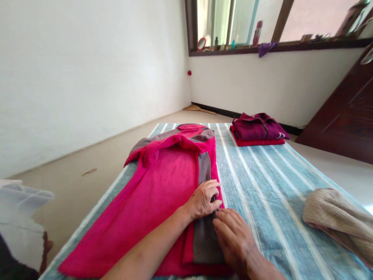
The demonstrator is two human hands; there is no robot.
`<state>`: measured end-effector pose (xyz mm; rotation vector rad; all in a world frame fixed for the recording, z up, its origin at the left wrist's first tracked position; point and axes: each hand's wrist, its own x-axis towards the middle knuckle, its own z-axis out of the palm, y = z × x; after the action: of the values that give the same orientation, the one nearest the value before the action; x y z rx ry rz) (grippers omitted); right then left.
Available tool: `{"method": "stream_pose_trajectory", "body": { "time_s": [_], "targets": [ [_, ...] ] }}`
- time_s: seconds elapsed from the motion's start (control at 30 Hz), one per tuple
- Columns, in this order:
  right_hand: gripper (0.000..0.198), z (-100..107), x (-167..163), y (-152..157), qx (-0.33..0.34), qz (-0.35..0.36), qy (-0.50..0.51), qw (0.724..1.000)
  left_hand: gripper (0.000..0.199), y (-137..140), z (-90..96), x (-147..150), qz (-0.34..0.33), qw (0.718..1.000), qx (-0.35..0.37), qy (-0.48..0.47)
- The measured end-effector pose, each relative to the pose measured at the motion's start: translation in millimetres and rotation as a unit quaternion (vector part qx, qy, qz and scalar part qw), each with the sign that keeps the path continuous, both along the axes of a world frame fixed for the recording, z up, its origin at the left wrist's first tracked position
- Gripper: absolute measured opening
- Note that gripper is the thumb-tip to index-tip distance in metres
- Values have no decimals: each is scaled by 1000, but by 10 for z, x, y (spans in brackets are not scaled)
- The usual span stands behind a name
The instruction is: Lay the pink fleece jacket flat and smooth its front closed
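A bright pink jacket with grey panels lies spread on the bed, its right side folded inward into a long strip. A grey panel runs along that strip. My left hand is closed, its fingers curled over the strip's outer edge beside a narrow dark line. Just below it and nearer to me, my right hand grips the same edge, fingers bent and fingertips on the grey cloth. Its thumb is hidden. The two hands nearly touch.
Folded maroon and red clothes are stacked at the bed's far right. A beige knitted garment lies bunched at the right edge. The blue striped bed sheet covers the bed. White plastic stands at left; a windowsill holds small items.
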<state>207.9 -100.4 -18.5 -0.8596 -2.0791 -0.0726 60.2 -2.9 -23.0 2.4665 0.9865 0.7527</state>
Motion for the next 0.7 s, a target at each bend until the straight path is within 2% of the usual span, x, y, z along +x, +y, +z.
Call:
{"method": "stream_pose_trajectory", "body": {
  "time_s": [0.1,0.17,0.27,0.4,0.53,0.7],
  "targets": [
    [28,-109,35,77,-11,-28,-33,999,9,-11,-6,0,6,1000,-1,11],
    [31,-201,38,68,12,-20,-64,998,8,-6,-7,-8,5,1000,-3,9],
    [35,-278,26,23,38,-12,-100,994,18,21,9,-23,-5,1000,-10,-3],
    [42,-243,-14,7,36,-21,-121,992,11,37,55,-30,12,1000,8,26],
    [47,-177,-45,19,32,-21,-136,990,34,34,66,-27,68,994,5,87],
    [48,-202,-43,12,22,-18,-139,990,36,99,61,-25,70,990,-30,115]
  ]
}}
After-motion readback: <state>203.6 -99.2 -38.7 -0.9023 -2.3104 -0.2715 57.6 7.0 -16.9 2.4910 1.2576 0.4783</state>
